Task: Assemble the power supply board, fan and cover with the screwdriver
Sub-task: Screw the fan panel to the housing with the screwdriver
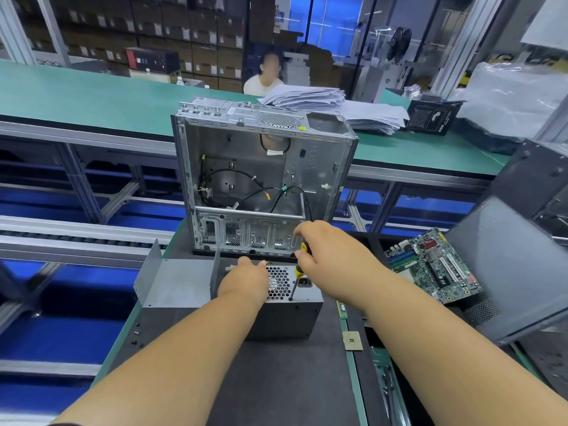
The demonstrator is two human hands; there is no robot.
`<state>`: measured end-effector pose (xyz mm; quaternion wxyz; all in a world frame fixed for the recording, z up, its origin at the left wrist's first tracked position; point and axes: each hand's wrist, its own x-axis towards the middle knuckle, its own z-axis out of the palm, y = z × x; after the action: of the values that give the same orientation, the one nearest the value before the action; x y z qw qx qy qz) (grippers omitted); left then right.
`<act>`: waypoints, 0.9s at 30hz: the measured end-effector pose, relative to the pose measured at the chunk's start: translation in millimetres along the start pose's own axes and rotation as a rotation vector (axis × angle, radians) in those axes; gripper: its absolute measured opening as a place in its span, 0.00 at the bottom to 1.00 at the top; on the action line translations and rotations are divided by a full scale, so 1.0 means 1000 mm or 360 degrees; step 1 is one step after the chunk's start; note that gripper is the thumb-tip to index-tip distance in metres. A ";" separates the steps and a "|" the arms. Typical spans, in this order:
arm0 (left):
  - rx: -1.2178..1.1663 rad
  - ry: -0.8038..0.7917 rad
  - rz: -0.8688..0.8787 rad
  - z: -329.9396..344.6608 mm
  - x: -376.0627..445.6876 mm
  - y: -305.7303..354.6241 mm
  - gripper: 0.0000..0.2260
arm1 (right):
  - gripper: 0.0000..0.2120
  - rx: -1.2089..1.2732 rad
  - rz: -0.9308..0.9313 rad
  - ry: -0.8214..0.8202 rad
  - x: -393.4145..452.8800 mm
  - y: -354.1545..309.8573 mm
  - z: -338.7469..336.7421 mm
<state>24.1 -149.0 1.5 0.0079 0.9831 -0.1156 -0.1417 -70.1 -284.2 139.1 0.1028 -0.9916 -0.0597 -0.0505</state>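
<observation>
Head view — open case (319,167) holds black cables (233,176) only.

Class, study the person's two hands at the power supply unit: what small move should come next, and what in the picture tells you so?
Probably turn the screwdriver to drive the screw. The right hand grips its yellow-and-black handle, and its tip sits at the near edge of the power supply unit, beside the honeycomb grille. The left hand rests on the unit, seemingly steadying it.
</observation>
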 end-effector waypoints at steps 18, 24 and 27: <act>-0.0162 -0.0016 -0.0116 -0.001 0.002 0.001 0.36 | 0.11 0.0454 0.0023 0.0285 -0.005 -0.001 0.027; -0.0306 0.0074 -0.0195 0.003 0.000 0.002 0.19 | 0.10 0.0369 0.0209 0.0385 -0.006 -0.001 0.041; -0.0311 0.0041 -0.0175 -0.001 -0.002 0.001 0.31 | 0.14 0.0682 0.0244 0.0320 -0.010 0.003 0.039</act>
<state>22.3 -149.9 2.8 0.0975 0.9842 -0.0468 -0.1400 -76.1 -280.3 99.0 0.3197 -0.9388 0.0170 -0.1272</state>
